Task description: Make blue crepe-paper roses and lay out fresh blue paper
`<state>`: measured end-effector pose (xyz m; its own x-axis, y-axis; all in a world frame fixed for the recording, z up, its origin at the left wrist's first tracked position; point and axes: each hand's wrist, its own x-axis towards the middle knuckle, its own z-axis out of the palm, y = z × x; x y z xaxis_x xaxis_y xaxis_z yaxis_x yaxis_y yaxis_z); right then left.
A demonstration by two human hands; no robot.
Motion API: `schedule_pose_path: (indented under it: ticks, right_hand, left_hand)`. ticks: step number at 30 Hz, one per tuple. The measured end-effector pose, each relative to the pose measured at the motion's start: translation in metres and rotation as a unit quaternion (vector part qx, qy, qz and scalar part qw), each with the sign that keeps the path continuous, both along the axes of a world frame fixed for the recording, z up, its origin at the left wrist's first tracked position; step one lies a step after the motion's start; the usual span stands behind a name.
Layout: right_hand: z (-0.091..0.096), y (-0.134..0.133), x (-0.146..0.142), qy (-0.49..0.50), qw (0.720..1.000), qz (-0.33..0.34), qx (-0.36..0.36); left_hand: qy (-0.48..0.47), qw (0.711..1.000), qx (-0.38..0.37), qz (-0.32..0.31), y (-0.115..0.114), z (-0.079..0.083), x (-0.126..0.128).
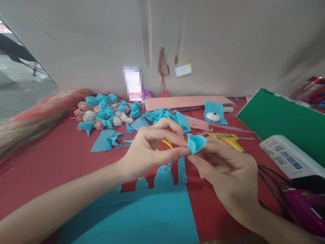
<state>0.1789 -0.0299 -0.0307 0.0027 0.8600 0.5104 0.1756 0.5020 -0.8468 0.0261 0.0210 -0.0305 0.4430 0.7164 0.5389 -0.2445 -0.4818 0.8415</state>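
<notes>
A small blue crepe paper flower [196, 143], rolled into a cup shape, is held up in the middle of the view. My left hand [154, 145] pinches its left side between thumb and fingertips. From the right, my right hand [225, 166] closes thumb and fingers round its lower edge. Below lies a large blue crepe paper sheet [132, 217], with rounded cut petals [164, 178] along its far edge. Behind my left hand are partly hidden yellow-handled scissors [166, 143] and blue paper scraps [118, 139].
Finished blue, pink and white paper flowers [106, 112] are heaped at the back left. A yellow glue gun [227, 139], clear glue sticks [223, 125] and folded pink paper [188, 102] lie behind. On the right are a white power strip [291, 162], black cables [274, 183] and a green board [284, 122].
</notes>
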Motion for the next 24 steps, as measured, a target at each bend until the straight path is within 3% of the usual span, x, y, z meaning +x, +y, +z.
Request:
schedule_pose_path:
  ticks: [16,24]
  right_hand:
    - [-0.0035,0.0019,-0.0004,0.052,0.995,0.076,-0.03]
    - [-0.0061,-0.0016,0.0004,0.011,0.999,0.043,0.027]
  left_hand:
    - [-0.009,0.999,-0.027,-0.038,0.0018,-0.0001,-0.0021]
    - [0.029,0.997,0.064,-0.026,0.0035,0.0019,-0.0044]
